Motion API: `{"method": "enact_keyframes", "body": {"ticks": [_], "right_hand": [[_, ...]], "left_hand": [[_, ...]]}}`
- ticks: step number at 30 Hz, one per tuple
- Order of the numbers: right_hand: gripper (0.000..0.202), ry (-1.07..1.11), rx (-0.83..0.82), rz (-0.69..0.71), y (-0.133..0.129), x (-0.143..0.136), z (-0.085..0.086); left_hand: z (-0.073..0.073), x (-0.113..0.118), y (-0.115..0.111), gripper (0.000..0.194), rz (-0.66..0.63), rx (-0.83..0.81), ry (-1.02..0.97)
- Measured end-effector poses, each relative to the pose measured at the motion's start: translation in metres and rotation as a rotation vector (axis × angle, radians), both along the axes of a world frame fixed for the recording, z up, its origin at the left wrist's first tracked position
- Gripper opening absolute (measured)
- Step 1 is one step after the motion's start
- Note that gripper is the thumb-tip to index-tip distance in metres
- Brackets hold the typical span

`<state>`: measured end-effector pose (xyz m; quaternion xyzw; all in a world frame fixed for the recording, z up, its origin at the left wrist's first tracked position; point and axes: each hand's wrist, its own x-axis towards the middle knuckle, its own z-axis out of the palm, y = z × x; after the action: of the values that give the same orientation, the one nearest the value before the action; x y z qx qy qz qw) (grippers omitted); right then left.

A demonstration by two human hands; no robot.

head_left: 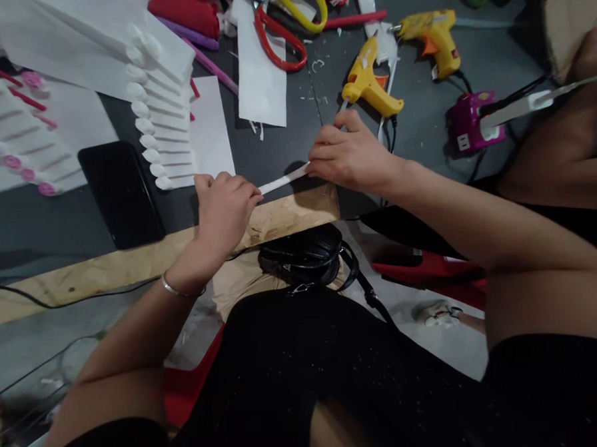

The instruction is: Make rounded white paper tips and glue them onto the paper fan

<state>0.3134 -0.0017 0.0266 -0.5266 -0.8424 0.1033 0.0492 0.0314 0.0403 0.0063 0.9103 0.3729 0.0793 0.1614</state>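
A narrow white strip [283,180], perhaps paper or fabric, stretches between my two hands just above the table's wooden edge. My left hand [227,204] pinches its left end between thumb and fingers. At the other end, my right hand [345,153] is closed on the strip. Left of my left hand lies a row of white rolled flowers on flat stems [166,124], resting on white sheets. Just beyond my right hand sits a yellow glue gun [371,83], its nozzle close to my fingers.
A second glue gun [432,40] and a purple power adapter [473,122] with cords are at the right, near another person's arm [564,136]. Scissors with red and yellow handles [281,41] lie at the back. A black phone [121,196] and pink-tipped pieces [12,162] are at left.
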Motion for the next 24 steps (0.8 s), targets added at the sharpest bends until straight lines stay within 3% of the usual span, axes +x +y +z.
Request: {"method": "enact_keyframes", "body": {"ticks": [8,13,16,24], "right_hand": [[0.045,0.11,-0.042,-0.054,-0.003,-0.002,-0.007],[0.042,0.151,0.023,-0.106,-0.005,-0.002,-0.018],[0.036,0.146,0.06,-0.108,0.0,0.0,-0.02],[0.028,0.072,-0.044,-0.098,0.03,0.009,-0.009]], "left_hand": [[-0.001,0.0,-0.01,0.025,0.045,0.008,-0.062],[-0.005,0.003,-0.014,0.02,0.083,0.075,-0.056],[-0.005,0.005,-0.013,0.013,0.143,0.013,-0.085],[0.024,0.015,0.003,0.017,0.225,-0.24,0.122]]}}
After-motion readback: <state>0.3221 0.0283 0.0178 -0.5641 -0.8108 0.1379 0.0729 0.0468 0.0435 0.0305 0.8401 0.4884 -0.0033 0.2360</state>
